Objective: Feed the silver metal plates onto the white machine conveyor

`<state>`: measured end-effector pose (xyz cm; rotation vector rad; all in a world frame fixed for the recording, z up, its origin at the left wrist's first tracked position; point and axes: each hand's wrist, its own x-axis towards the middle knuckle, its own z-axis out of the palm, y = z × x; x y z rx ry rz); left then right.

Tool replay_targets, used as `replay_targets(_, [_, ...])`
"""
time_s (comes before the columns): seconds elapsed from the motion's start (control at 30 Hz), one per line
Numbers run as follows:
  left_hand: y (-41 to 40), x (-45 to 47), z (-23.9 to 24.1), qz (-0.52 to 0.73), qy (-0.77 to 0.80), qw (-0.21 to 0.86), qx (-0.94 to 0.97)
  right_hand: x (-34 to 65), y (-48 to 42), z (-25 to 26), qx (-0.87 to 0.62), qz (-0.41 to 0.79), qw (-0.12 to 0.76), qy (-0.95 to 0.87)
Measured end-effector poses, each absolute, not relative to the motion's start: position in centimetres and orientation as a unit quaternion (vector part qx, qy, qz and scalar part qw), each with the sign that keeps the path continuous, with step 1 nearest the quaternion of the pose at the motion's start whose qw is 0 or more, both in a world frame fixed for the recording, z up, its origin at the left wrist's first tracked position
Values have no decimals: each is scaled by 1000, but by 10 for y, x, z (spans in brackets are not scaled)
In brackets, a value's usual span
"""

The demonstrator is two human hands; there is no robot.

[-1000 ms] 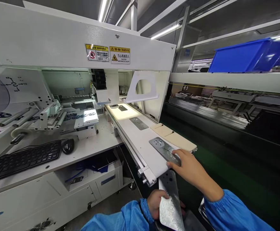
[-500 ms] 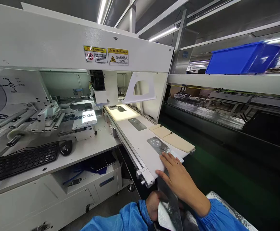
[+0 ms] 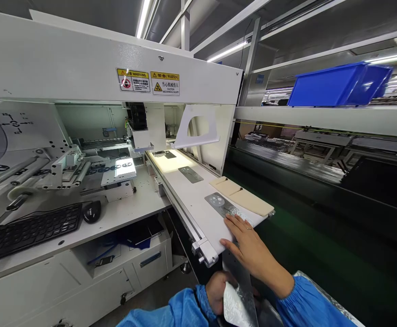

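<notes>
My right hand [image 3: 248, 243] lies flat with its fingers outstretched. Its fingertips touch the near end of a thin grey panel, shaped like a phone back cover [image 3: 216, 202], with round camera holes at its far end. This panel rests on the white conveyor belt [image 3: 193, 211]. Below the belt's near end, my left hand [image 3: 217, 288] is closed around shiny phone back covers [image 3: 237, 304]; how many is hard to see. Another grey cover [image 3: 190, 174] lies farther up the belt, and a darker one [image 3: 170, 155] sits on the lit yellowish section.
A white machine [image 3: 99, 54] with warning labels spans the belt. To the left are a keyboard [image 3: 31, 231] and a mouse [image 3: 91, 211]. A cream pad [image 3: 242, 197] borders the belt's right side. Blue bins [image 3: 328, 85] stand on a shelf above a dark green conveyor [image 3: 297, 240].
The view has shifted slightly. The grey covers on the belt appear a little farther toward the machine. My right hand stays by the nearest cover, and my left keeps its hold.
</notes>
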<state>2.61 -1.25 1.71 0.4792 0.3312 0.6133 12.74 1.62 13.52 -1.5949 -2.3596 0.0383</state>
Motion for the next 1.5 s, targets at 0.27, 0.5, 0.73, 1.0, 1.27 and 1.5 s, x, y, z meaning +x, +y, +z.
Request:
replay_targets(0.27, [-10,31,6,301,162,909,240,128,23,134,-553,12,150,-819])
replay_targets(0.5, [-11,26,6,278,201,902,263,126,24,138,-562,20,137,-815])
replay_targets(0.73, [-10,27,1,275,207,899,270,126,28,137,-556,14,146,-818])
replay_targets(1.0, [-7,25,2,257,173,917,249,135,5,142,-553,0,187,-812])
replay_targets(1.27, [-9,28,-16,278,128,922,236,180,-68,113,-625,69,267,-730])
replay_targets(1.5, [-17,23,-4,327,162,890,273,197,-95,92,-711,215,215,-633])
